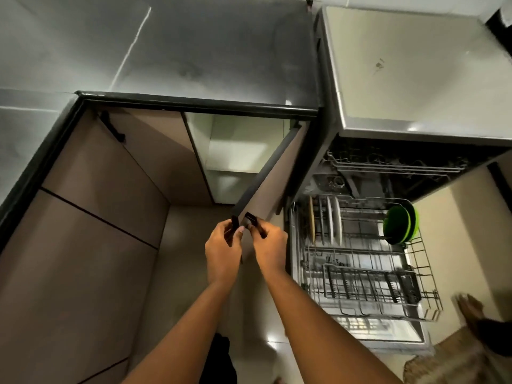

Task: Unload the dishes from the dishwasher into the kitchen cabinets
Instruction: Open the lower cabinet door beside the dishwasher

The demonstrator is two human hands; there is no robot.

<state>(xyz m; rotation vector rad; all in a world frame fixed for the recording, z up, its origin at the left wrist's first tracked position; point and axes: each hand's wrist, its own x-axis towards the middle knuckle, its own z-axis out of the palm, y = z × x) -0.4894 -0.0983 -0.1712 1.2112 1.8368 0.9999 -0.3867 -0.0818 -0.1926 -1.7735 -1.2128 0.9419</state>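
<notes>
Dishes [332, 220] sit racked in dishwasher [365, 261] at 3 o'clock. Left hand [223, 249] and right hand [270, 245] both pinch cabinet door [273, 187] handle; swing fully wide before reaching for plates.

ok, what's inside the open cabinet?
Open cabinet: only pale shelves show, with nothing on them. The cabinet door, gripped by both hands, left hand and right hand, hides the right part.

green bowls [400, 224] | white plates [333, 220] | grey rack [424, 267] | taupe cabinet door [274, 187] | black handle [250, 218]
</notes>
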